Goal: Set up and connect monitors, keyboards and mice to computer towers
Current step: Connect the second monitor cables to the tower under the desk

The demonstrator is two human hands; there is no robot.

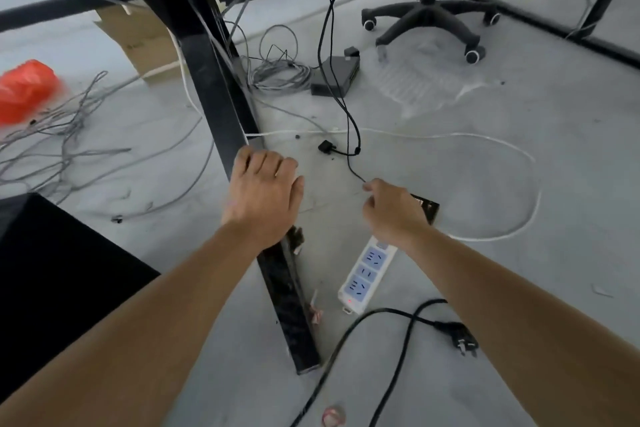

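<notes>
Pinching a thin black cable (pixel 355 173) in right hand (pixel 394 211), left hand (pixel 266 194) gripping the black metal desk leg (pixel 225 107); white plastic power strip (pixel 363 277) at six o'clock.

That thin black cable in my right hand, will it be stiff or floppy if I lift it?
Probably floppy: the thin black cable hangs and bends in loose curves. Likely light too, since the right hand pinches it with fingertips alone.
</notes>
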